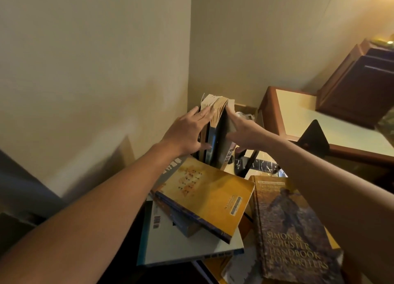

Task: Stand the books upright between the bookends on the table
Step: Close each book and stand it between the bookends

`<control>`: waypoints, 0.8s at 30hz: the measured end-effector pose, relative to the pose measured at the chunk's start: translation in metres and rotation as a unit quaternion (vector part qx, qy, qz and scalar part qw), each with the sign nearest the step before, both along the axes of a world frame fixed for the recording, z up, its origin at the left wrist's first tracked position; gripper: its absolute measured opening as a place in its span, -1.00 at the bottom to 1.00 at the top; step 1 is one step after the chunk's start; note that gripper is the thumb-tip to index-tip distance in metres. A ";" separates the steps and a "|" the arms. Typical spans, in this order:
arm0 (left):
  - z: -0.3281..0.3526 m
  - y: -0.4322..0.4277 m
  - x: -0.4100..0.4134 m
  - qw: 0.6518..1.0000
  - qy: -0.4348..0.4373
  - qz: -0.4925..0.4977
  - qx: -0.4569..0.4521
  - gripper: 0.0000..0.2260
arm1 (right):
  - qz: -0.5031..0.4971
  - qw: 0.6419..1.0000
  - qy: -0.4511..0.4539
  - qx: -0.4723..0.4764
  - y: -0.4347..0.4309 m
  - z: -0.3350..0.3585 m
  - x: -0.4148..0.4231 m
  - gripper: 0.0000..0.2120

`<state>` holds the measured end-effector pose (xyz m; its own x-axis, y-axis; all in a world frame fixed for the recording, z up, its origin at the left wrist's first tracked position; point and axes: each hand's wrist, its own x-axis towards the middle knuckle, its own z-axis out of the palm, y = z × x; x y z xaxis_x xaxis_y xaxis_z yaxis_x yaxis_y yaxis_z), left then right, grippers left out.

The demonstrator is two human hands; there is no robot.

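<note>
Several books stand upright near the wall corner, page edges up. My left hand presses flat against their left side, fingers spread, thumb on a dark spine. My right hand presses flat against their right side. A black bookend leans just below my right hand. A second black bookend stands apart on the neighbouring table. Loose books lie flat nearer me: a yellow paperback on a small stack, a white-covered book under it, and a brown handbook to the right.
The wall runs close along the left, meeting another wall behind the books. A wood-edged table with a pale top sits to the right, a dark wooden cabinet beyond it. A marbled dark surface shows under the bookend.
</note>
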<state>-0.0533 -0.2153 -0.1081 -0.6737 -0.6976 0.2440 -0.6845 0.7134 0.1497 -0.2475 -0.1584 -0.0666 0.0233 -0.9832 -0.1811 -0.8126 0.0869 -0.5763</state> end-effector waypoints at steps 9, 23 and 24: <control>-0.011 0.004 -0.021 0.995 0.083 0.022 -0.051 -0.25 | 0.041 0.999 0.005 -0.015 -0.011 -0.008 -0.007 -0.03; -0.018 0.001 -0.011 0.990 0.127 0.035 -0.048 -0.28 | 0.068 0.989 0.068 -0.114 -0.014 -0.044 0.001 0.03; -0.019 0.000 -0.010 0.990 0.127 0.034 -0.047 -0.27 | 0.068 0.988 0.069 -0.118 -0.014 -0.045 0.001 0.02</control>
